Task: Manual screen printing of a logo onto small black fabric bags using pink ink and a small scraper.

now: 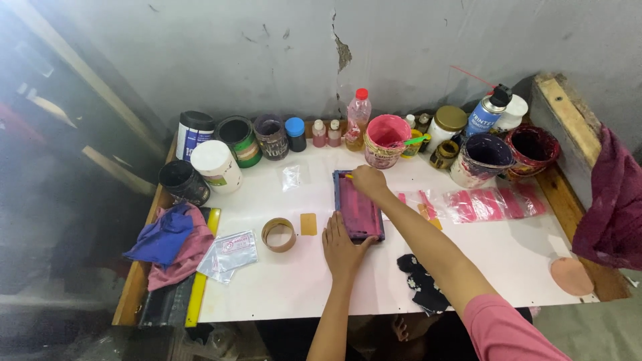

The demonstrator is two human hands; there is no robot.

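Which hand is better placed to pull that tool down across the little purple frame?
The right hand, probably. It already rests at the far end of the purple frame, apparently gripping a tool there. The left hand lies flat at the near edge, seemingly steadying the frame on the white table.

Pink sleeve on right arm; left apparently bare.

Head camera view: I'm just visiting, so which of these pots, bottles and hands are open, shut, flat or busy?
Left hand: flat, pressing the near end of the small framed screen.
Right hand: closed on something at the screen's far end.
Pink tub: open, green stick inside.
Black pot: open.
White jar: lidded.
Spray can: upright, capped.
Tape roll: lying flat.
Blue and pink rags: crumpled.
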